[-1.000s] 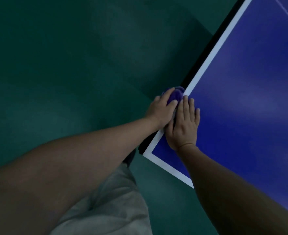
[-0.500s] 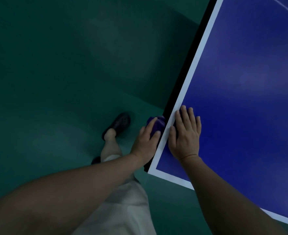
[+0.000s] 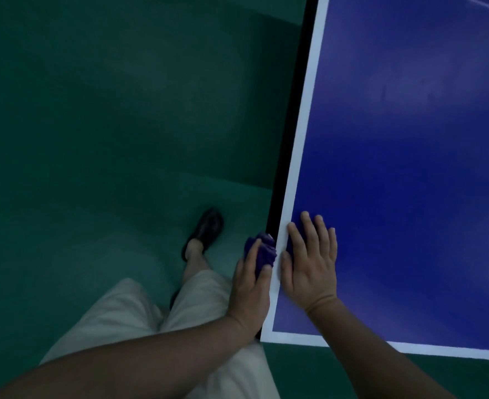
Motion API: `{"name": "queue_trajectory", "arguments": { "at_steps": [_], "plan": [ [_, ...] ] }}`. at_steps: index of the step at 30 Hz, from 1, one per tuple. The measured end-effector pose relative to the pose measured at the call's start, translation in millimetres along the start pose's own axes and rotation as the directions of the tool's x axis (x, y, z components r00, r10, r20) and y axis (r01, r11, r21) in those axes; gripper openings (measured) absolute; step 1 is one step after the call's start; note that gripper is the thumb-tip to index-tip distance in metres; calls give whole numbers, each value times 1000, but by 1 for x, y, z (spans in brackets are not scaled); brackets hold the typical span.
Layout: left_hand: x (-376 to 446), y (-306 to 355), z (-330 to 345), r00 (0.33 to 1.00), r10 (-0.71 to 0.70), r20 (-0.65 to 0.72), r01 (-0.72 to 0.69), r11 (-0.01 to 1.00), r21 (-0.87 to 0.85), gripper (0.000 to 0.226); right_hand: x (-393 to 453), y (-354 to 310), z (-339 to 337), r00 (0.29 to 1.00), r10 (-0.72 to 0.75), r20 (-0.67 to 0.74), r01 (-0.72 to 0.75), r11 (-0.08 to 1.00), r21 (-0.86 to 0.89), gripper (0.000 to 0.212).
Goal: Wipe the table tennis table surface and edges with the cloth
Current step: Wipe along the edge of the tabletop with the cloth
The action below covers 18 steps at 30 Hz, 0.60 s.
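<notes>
Head view: my left hand (image 3: 250, 286) grips the bunched purple cloth (image 3: 262, 251) against the table's (image 3: 410, 168) dark side edge (image 3: 288, 139), just short of the near corner, fingers and thumb curled round the wad. My right hand (image 3: 312, 263) lies flat on the blue top beside the white line (image 3: 303, 133), fingers straight and a little spread, holding nothing and bracing me.

The risks, as I judge them: the cloth is a tight ball, so only a small patch of it meets the edge, and a stroke along that face could leave strips unwiped. Held low and off the side, it could also slip out of my fingers and drop to the floor (image 3: 93, 110), picking up grit that would then be rubbed into the surface. At the corner the wad may catch or roll off the edge. My braced palm could leave a smear on a top that may already be clean; I cannot tell from here which parts are done.

The top is a smooth, deep blue with soft glare patches across it and a thin white line running off at the far right. The floor is plain dark green, dimly lit, with a shadow under the table. Below me show pale trousers (image 3: 139, 318) and one dark shoe (image 3: 206, 228), set near the table's side.
</notes>
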State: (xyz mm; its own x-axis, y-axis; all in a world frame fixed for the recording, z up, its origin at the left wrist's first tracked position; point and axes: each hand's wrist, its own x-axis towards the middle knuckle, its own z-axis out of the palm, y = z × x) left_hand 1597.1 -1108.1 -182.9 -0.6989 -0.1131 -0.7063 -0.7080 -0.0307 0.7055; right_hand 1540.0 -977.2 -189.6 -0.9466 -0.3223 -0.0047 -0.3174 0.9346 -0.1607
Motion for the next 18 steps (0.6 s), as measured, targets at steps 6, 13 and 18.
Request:
{"name": "queue_trajectory", "arguments": {
  "at_steps": [6,13,18],
  "plan": [
    [101,93,1,996,84,17,-84,996,-25,63,5,-8,-6,999,53,3,-53,999,5,47],
    [131,114,1,991,130,18,-130,991,16,58,64,1,-23,995,93,-41,-89,992,94,37],
    [86,86,-6,997,13,75,-11,1000,-25,59,140,17,-24,996,80,-48,-75,992,98,42]
  ]
}}
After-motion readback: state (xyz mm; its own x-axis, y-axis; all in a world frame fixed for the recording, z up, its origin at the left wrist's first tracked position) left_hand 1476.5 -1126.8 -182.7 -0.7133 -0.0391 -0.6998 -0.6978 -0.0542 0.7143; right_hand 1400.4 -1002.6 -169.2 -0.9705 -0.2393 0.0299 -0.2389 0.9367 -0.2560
